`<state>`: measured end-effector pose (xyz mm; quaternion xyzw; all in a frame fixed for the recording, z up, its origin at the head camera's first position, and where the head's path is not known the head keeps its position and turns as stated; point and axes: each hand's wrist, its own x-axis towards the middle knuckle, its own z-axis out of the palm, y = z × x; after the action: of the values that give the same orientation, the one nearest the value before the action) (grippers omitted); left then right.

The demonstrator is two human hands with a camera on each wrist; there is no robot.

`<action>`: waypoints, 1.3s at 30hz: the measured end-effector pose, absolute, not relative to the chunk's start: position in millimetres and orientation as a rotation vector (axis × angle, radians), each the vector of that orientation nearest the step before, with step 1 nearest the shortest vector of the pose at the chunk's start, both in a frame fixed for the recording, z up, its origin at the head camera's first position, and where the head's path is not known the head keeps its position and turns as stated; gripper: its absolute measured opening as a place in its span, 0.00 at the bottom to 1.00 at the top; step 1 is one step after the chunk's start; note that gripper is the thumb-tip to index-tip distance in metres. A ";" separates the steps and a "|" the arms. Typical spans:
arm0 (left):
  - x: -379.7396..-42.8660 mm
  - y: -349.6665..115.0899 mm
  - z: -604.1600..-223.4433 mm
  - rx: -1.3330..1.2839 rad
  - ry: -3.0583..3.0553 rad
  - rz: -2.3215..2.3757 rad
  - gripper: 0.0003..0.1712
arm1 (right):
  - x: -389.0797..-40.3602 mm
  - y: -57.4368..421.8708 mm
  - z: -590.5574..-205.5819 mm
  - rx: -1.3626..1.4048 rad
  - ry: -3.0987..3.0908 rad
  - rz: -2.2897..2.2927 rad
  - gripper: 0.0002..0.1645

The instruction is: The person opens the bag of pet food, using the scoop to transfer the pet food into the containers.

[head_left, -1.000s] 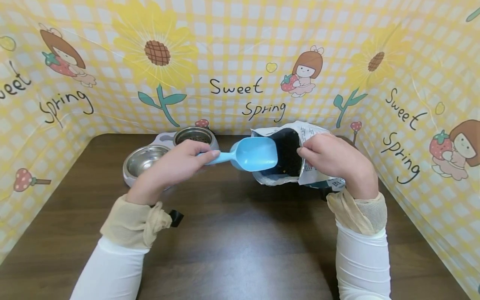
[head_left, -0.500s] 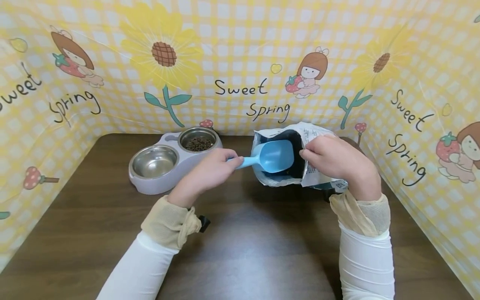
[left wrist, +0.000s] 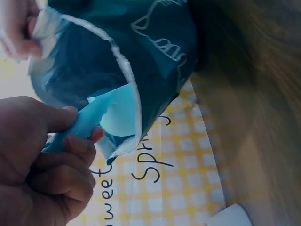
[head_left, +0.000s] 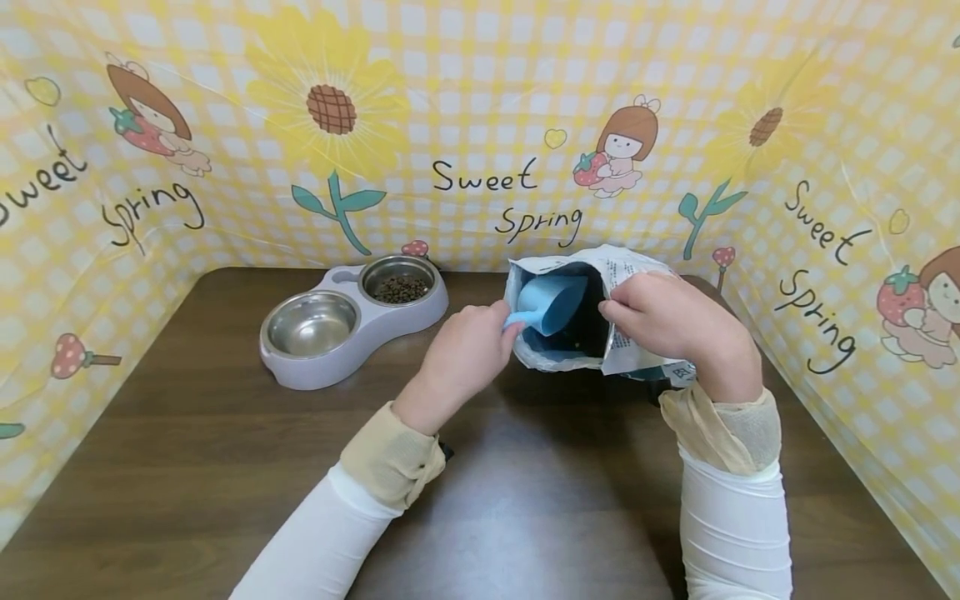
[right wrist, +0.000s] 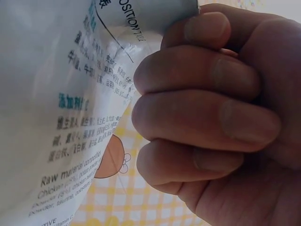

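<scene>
My left hand [head_left: 468,350] grips the handle of a light blue scoop [head_left: 553,302], whose bowl is tilted inside the mouth of a pet food bag [head_left: 558,364]. In the left wrist view, thumb and fingers pinch the scoop handle [left wrist: 77,127], and the bag's teal side hides part of the bowl. My right hand [head_left: 667,321] pinches the right edge of the bag's opening and holds it wide. In the right wrist view its fingers curl at the top edge of the white printed panel [right wrist: 61,103]. The bag's inside is dark.
A lilac double feeder [head_left: 367,333] stands at the back left. Its rear steel bowl [head_left: 397,268] holds brown kibble [head_left: 401,289]; the front steel bowl [head_left: 311,325] shows bare metal. A yellow checked cloth [head_left: 465,100] walls in the brown table [head_left: 487,517].
My left hand has moved right, carrying the scoop from in front of the bag's mouth into it, and the scoop has turned onto its side. The right hand keeps its grip on the bag.
</scene>
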<state>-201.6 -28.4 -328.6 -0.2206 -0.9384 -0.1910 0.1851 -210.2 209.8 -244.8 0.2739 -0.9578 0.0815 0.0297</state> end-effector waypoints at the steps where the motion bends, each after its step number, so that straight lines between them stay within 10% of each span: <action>1: -201.5 -26.2 -330.3 -0.630 -2.619 -0.493 0.14 | -209.9 209.6 -244.7 0.849 -2.950 0.249 0.28; 39: -213.3 -6.0 -346.2 -0.758 -2.712 -0.492 0.10 | -210.2 207.1 -244.7 0.886 -2.978 0.290 0.28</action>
<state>-213.3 -6.0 -346.2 -0.2627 -0.9392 -0.1704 0.1412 -210.2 207.1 -244.7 0.2839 -0.9543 0.0931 0.0107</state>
